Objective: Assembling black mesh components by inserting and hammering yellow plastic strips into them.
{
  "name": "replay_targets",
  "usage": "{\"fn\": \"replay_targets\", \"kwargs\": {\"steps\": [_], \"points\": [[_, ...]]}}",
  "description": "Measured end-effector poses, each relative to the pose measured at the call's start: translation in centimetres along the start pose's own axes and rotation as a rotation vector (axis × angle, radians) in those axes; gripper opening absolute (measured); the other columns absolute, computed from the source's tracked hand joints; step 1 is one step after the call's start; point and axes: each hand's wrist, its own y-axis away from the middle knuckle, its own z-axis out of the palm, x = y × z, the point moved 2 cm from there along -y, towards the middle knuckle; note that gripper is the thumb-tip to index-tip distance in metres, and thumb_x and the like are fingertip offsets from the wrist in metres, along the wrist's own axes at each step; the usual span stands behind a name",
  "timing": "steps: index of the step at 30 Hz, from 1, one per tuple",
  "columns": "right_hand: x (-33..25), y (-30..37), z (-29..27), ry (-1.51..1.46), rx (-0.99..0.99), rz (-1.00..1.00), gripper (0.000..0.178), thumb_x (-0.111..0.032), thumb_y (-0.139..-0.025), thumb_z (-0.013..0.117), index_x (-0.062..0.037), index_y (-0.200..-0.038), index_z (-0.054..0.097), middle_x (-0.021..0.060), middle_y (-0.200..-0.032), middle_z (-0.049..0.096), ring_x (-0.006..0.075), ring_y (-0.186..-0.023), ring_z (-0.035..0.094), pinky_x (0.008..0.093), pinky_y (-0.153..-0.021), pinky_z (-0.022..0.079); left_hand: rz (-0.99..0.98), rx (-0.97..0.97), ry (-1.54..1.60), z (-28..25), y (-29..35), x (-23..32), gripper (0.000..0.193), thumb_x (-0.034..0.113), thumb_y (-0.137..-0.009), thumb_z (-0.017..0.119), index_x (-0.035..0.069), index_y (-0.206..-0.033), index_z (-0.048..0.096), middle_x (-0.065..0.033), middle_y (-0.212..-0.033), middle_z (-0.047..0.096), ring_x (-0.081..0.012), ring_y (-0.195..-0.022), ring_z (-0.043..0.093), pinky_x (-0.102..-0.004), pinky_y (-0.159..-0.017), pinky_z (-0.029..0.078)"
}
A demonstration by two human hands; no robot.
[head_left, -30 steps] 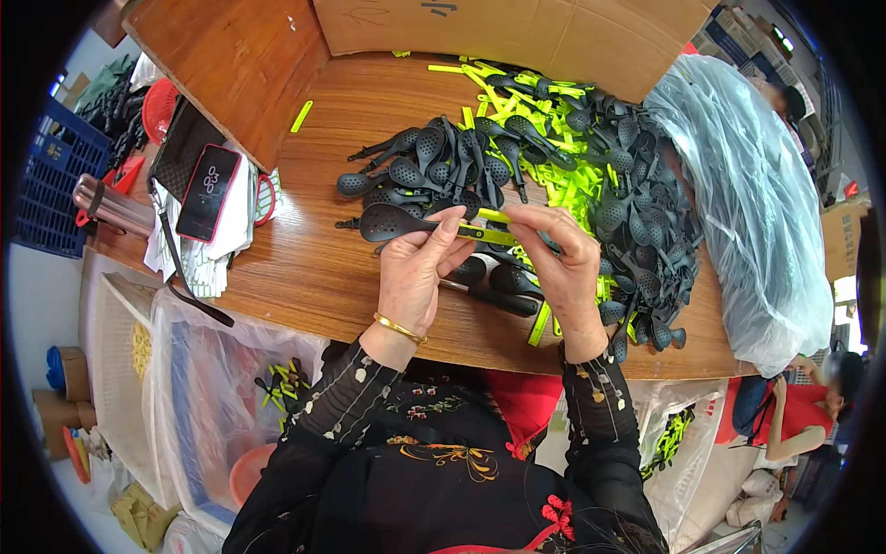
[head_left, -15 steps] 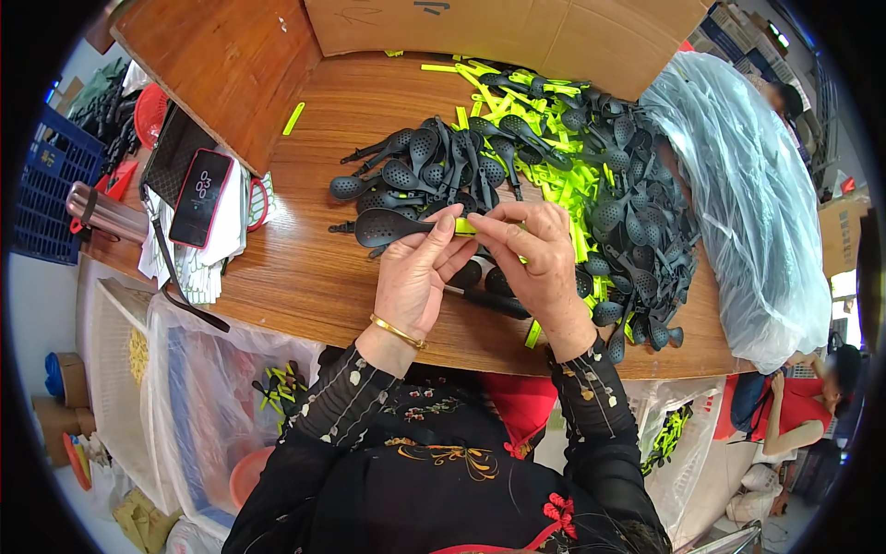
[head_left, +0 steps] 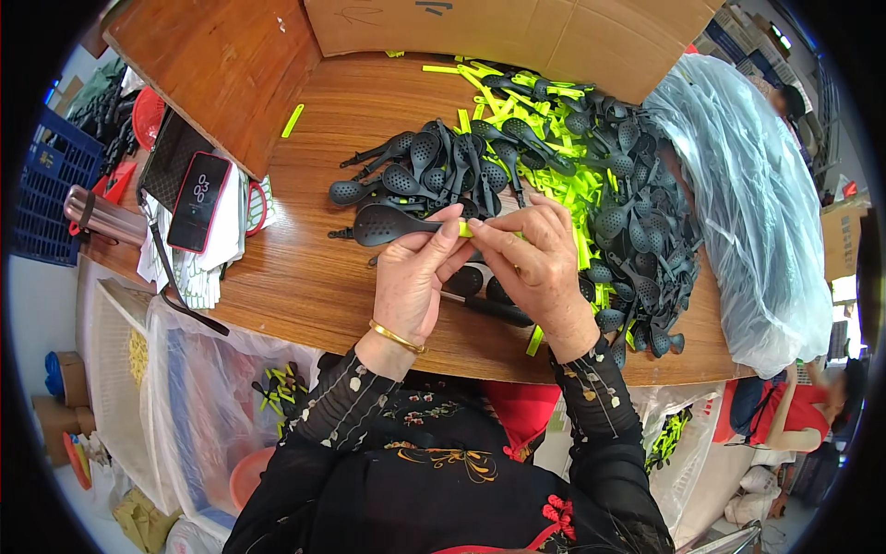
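A black slotted spoon with small holes in its bowl (head_left: 380, 224) is held above the table, bowl to the left. My left hand (head_left: 417, 277) is closed round its neck, thumb on top. At the right end of the neck, a yellow-green handle piece (head_left: 465, 228) shows between my hands. My right hand (head_left: 535, 263) pinches that piece with thumb and fingertips; most of it is hidden by the fingers. Just beyond my hands lies a heap of black perforated spoons (head_left: 443, 166). Bright yellow-green handle pieces (head_left: 568, 189) are piled to its right.
More black spoon heads (head_left: 646, 231) spread along the table's right side, beside a clear plastic bag (head_left: 748, 212). A cardboard box (head_left: 498, 42) stands at the back. On the left are a phone (head_left: 198, 201), papers and a metal flask (head_left: 109, 214). Plastic-lined crates (head_left: 198, 434) flank me below.
Both hands stay close together on the spoon and its yellow-green piece, with only slight finger shifts. At the far right, the other person in red has bent and moved an arm.
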Motion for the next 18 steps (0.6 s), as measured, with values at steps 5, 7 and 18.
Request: {"fn": "replay_targets", "kwargs": {"steps": [5,7,18], "points": [[-0.2,-0.6,-0.3,-0.004,-0.024,-0.014,0.030,-0.008,-0.079,0.087,-0.0175,-0.107,0.083,-0.0037,-0.092,0.070,0.0194,-0.091,0.068,0.0491,-0.105,0.051,0.122,-0.005,-0.138,-0.1,-0.3,0.3,0.028,0.008,-0.104,0.072,-0.002,-0.130,0.070,-0.0145,-0.122,0.075,-0.0223,-0.113,0.075,-0.0363,-0.101,0.064],[-0.2,-0.4,-0.4,0.005,-0.016,-0.013,0.029,-0.008,-0.079,0.088,-0.0175,-0.107,0.083,-0.0038,-0.092,0.070,0.0189,-0.090,0.068,0.0498,-0.105,0.051,0.146,-0.008,-0.168,0.0,-0.5,0.6,0.028,0.006,-0.103,0.073,-0.003,-0.129,0.070,-0.0153,-0.122,0.075,-0.0233,-0.112,0.075,-0.0358,-0.100,0.064],[-0.7,-0.9,-1.8,-0.570,-0.422,0.618,0.021,-0.018,-0.103,0.073,-0.0021,-0.117,0.075,0.0128,-0.106,0.078,0.0220,-0.088,0.075,0.0341,-0.077,0.057,0.447,-0.216,-0.236,0.7,0.5,2.0,0.039,-0.002,-0.102,0.072,-0.003,-0.140,0.063,-0.0107,-0.126,0.071,-0.0242,-0.122,0.072,-0.0351,-0.108,0.058]]}}
